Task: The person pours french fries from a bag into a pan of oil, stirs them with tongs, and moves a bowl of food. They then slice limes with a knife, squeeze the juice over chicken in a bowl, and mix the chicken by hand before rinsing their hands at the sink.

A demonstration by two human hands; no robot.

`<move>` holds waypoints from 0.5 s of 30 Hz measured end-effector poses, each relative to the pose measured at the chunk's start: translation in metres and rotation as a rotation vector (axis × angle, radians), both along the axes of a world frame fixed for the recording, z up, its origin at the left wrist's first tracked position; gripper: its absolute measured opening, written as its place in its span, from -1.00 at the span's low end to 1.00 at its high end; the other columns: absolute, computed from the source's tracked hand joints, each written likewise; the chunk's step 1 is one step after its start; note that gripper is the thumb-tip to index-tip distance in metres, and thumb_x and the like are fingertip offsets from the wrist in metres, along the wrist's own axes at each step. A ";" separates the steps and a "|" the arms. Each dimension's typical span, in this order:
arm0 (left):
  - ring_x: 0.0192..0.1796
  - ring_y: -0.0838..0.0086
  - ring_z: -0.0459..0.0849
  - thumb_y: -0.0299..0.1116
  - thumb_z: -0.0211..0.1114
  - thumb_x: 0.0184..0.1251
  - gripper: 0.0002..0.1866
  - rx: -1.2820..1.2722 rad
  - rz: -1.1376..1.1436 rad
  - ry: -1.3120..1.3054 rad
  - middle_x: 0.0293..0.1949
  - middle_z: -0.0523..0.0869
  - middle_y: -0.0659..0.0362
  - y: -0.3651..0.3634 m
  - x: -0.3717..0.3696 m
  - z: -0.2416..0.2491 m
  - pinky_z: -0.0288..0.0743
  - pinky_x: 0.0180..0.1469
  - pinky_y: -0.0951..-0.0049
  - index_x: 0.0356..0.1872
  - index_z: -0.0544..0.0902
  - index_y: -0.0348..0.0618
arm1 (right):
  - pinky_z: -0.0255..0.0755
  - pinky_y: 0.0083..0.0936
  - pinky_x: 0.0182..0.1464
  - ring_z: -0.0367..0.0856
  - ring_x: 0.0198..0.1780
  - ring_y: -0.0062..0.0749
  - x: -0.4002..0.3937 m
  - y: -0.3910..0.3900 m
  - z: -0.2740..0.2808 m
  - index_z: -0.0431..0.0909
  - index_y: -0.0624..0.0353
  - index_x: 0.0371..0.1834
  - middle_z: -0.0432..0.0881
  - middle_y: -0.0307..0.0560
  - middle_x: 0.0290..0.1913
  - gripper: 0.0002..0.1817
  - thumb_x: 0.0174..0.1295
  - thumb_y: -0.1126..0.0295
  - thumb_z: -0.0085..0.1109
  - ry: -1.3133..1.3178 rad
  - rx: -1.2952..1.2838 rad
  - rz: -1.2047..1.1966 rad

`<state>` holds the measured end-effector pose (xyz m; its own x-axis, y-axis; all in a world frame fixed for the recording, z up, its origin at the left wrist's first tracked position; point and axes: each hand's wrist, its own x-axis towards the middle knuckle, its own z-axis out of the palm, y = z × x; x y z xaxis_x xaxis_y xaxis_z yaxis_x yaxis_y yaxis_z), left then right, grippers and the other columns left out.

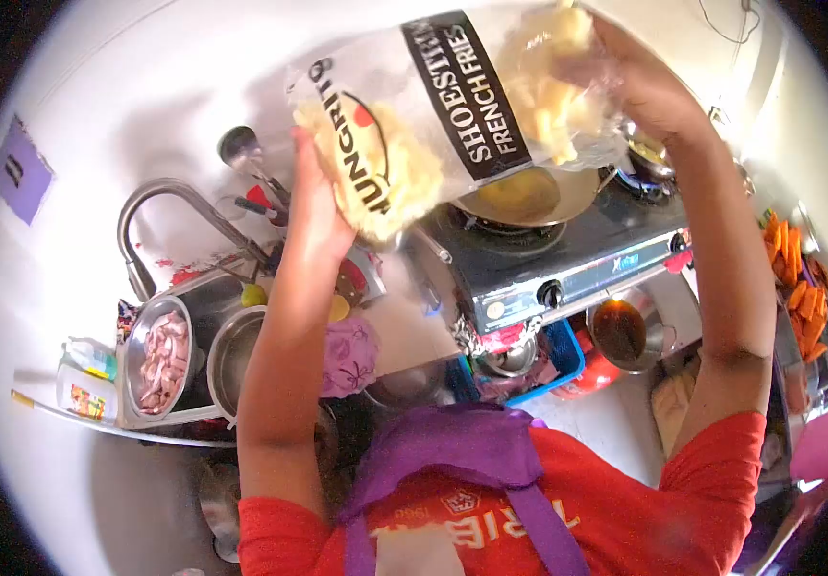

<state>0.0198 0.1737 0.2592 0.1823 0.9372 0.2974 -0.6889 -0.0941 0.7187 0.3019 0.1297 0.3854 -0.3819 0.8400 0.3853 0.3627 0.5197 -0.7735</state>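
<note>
A clear plastic bag of shoestring french fries (467, 96) is held up tilted across the upper middle of the view. My left hand (316, 197) grips its lower left end, with fries bunched beside the palm. At the other end my right hand (636, 86) closes around the bag's upper right part; its fingertips are partly hidden by crinkled plastic and fries. Pale fries (553, 106) are gathered near that hand. Beneath the bag, a pan (582, 197) with yellowish oil sits on the gas stove (567, 269).
A bowl of raw meat strips (159, 365) stands at the left by a curved faucet (169, 187). Below the stove are a blue basket (567, 360) and a steel bowl of dark liquid (625, 336). Orange fried pieces (805, 298) lie at the far right.
</note>
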 end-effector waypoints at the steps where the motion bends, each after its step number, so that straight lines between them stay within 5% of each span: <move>1: -0.03 0.32 0.62 0.12 -0.19 0.41 -0.44 0.031 0.018 -0.012 -0.02 0.59 0.09 0.012 0.003 0.003 0.53 0.03 0.25 0.09 0.42 -0.14 | 0.46 -0.51 -0.03 0.59 -0.13 -0.43 -0.003 0.003 -0.009 0.42 0.31 0.03 0.60 -0.06 -0.13 -0.48 0.00 0.26 0.23 0.044 0.115 -0.020; 5: -0.03 0.32 0.62 -0.03 -0.16 0.45 -0.54 0.029 0.013 -0.003 -0.03 0.60 0.10 0.039 0.013 0.008 0.55 0.01 0.28 0.08 0.44 -0.17 | 0.43 -0.50 0.03 0.57 -0.07 -0.38 0.005 0.031 -0.029 0.36 0.33 0.08 0.56 0.00 -0.05 -0.44 0.02 0.28 0.23 0.306 -0.037 0.070; 15: 0.05 0.29 0.57 -0.13 -0.03 0.43 -0.59 0.153 0.010 -0.018 0.04 0.55 0.06 0.078 0.036 0.002 0.48 0.08 0.26 0.14 0.34 -0.18 | 0.47 -0.46 -0.01 0.56 -0.06 -0.30 0.033 0.099 -0.066 0.31 0.34 0.14 0.55 0.09 -0.06 -0.46 0.08 0.44 0.21 0.482 -0.059 -0.061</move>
